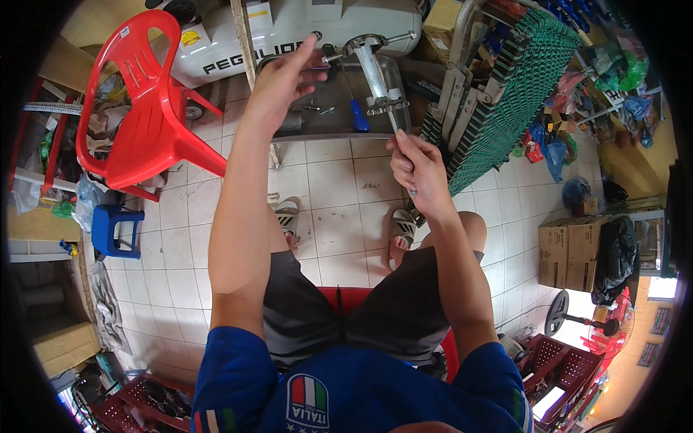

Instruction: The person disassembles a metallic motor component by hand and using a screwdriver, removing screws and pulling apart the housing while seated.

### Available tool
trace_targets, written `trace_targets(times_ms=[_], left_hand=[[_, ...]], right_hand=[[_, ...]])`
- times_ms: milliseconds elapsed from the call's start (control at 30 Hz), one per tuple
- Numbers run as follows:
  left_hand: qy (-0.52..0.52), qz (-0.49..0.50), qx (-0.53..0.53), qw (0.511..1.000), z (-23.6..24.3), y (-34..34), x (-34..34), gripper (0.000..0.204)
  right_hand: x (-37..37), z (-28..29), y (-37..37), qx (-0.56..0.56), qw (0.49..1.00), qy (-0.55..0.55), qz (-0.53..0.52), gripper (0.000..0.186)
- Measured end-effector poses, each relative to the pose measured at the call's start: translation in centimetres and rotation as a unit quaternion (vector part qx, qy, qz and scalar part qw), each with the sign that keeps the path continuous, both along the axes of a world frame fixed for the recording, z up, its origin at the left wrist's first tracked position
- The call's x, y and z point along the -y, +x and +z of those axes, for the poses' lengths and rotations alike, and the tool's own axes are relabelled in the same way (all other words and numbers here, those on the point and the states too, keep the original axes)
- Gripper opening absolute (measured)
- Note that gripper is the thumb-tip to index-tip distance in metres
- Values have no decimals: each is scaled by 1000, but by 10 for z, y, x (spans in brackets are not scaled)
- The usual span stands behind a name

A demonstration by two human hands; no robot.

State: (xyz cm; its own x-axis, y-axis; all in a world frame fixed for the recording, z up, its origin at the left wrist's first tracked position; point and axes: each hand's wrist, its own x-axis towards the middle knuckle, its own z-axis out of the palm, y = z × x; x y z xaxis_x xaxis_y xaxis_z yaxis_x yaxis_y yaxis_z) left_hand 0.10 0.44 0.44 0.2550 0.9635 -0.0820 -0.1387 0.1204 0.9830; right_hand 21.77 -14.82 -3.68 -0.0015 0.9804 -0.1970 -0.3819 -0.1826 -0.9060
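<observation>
A red plastic armchair [141,141] stands at far left. The left hand [285,83] has its fingers loosely spread and part bent, thumb apart; whether they touch the metal part beside them cannot be told. A blue-handled screwdriver [359,117] lies next along. Then comes the silver metal cylinder with toothed dark discs [372,72], over the dark low table [317,124]. Below it, the right hand [420,169] closes its curled fingers around a slim silver rod [393,121], near a green woven folding chair [494,108].
</observation>
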Motion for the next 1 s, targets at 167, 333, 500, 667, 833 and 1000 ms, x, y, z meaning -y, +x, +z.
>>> trace_targets(times_ms=[167,333,500,667,833,1000], left_hand=[[-23,-71,-22,997,-11,4,-9,47],[-3,-44,3,999,-27,1,-16,51],[-23,-41,-69,997,-32,2,-27,68],[-30,-116,-98,988,-31,0,-44,75],[36,-167,-154,973,-29,3,-46,61],[92,-155,-246,952,-22,-7,-53,64]], right_hand=[[-1,1,-2,-8,1000,-8,-6,31],[-5,-1,-5,3,1000,-9,0,32],[-5,-1,1,18,999,-28,-19,32],[-13,-9,2,16,999,-39,-26,31],[-26,-15,-6,-4,999,-47,-27,31],[-43,-13,-5,1,998,-45,-36,31]])
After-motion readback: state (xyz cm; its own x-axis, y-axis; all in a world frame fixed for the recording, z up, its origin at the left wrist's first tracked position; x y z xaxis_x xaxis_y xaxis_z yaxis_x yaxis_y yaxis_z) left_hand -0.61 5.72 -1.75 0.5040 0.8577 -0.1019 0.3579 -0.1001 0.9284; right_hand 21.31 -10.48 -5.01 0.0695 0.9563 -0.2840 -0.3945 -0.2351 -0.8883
